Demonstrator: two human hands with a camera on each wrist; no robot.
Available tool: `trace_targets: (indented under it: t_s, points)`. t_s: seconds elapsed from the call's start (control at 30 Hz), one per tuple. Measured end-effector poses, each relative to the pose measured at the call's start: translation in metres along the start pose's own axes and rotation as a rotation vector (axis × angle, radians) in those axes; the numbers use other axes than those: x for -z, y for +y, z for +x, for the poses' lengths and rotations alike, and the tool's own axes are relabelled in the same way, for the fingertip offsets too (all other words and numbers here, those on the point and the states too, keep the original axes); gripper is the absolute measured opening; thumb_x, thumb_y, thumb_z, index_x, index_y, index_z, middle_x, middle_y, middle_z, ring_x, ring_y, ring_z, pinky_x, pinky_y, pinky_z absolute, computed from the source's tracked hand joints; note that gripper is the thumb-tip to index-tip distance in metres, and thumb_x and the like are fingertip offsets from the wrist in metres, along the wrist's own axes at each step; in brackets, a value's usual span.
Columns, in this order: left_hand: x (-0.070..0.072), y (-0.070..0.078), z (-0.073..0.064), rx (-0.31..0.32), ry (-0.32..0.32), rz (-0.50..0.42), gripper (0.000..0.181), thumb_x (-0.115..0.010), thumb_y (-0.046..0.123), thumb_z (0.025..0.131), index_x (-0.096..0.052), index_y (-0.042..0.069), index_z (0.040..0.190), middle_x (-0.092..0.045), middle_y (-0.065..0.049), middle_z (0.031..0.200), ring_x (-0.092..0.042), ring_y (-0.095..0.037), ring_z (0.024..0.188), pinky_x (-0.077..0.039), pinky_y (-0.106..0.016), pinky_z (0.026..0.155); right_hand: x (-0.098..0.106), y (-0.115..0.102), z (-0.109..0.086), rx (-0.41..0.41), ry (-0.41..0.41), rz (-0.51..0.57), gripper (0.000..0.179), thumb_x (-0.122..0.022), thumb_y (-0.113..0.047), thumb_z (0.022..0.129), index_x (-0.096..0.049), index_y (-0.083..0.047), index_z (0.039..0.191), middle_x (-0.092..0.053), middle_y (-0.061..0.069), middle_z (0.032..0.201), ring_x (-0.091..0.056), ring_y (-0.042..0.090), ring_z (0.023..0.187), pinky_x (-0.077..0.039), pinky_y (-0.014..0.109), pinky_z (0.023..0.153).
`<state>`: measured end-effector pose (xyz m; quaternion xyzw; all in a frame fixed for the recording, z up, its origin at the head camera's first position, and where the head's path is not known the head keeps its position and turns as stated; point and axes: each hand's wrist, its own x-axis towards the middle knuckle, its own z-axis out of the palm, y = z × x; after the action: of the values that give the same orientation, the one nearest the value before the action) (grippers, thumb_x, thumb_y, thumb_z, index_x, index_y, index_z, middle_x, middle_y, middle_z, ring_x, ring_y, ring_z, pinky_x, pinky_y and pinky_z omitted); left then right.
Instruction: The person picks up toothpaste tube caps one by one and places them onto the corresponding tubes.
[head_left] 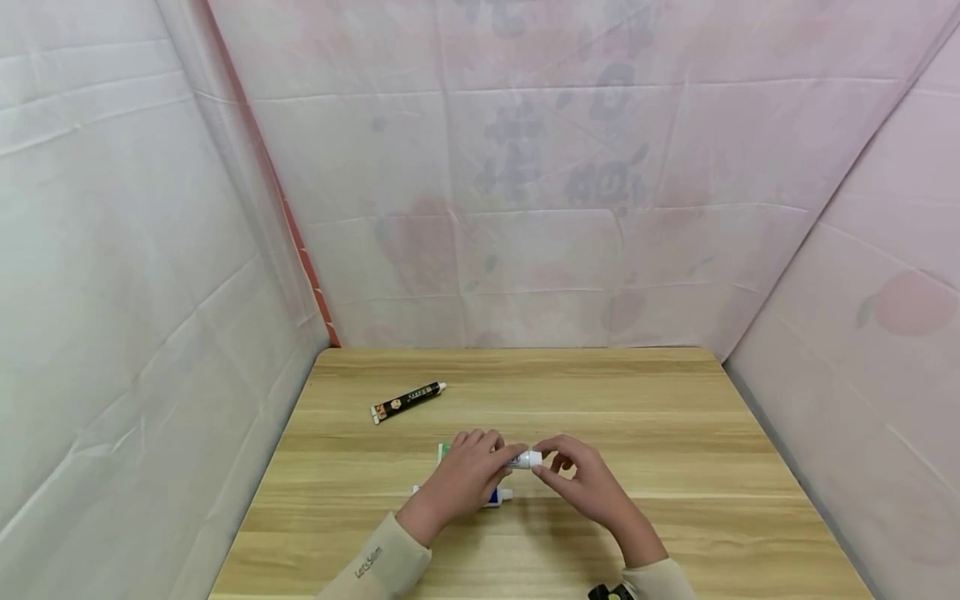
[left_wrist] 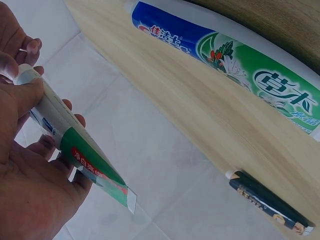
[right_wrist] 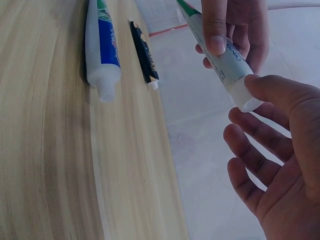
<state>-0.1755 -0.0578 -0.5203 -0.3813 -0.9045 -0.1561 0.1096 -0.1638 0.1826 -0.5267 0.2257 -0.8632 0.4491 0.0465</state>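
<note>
A white toothpaste tube with a green end is held above the table by my left hand, its thumb and fingers round the body near the cap end. My right hand pinches the white cap between thumb and forefinger, and its other fingers stand loosely curved away from the tube. In the head view, a blue and green toothpaste tube lies on the table, partly hidden below the left hand. Its capped end points right.
Farther back on the left of the wooden table lies a black tube with a white cap. Pale fabric walls enclose the table at the back and both sides.
</note>
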Motion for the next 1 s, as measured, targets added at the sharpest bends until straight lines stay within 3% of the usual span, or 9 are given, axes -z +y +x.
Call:
trace_targets:
  t_s: [0.53, 0.83, 1.0]
  points:
    - [0.0006, 0.0006, 0.0010, -0.005, 0.001, -0.005, 0.042, -0.058, 0.030, 0.100, -0.052, 0.035, 0.141, -0.057, 0.009, 0.104, -0.048, -0.010, 0.087, -0.042, -0.034, 0.082, 0.0009, 0.0005, 0.0005, -0.121, -0.022, 0.057, 0.014, -0.063, -0.039, 0.096, -0.069, -0.031, 0.105, -0.068, -0.015, 0.099, -0.063, 0.011, 0.084, -0.052, 0.028, 0.074]
    - [0.0006, 0.0004, 0.0011, -0.017, 0.009, 0.000, 0.040, -0.057, 0.031, 0.100, -0.054, 0.032, 0.140, -0.056, 0.009, 0.103, -0.047, -0.009, 0.087, -0.042, -0.033, 0.082, 0.0004, 0.0031, 0.0014, -0.159, -0.028, 0.060, 0.013, -0.061, -0.043, 0.096, -0.069, -0.034, 0.102, -0.068, -0.016, 0.097, -0.063, 0.012, 0.084, -0.052, 0.028, 0.074]
    - [0.0001, 0.0005, 0.0005, -0.015, 0.001, 0.006, 0.041, -0.056, 0.032, 0.101, -0.050, 0.036, 0.141, -0.056, 0.010, 0.104, -0.047, -0.009, 0.087, -0.043, -0.033, 0.083, -0.0014, 0.0047, 0.0016, -0.178, -0.035, 0.054, 0.014, -0.059, -0.045, 0.096, -0.068, -0.035, 0.100, -0.068, -0.017, 0.096, -0.063, 0.012, 0.082, -0.052, 0.027, 0.072]
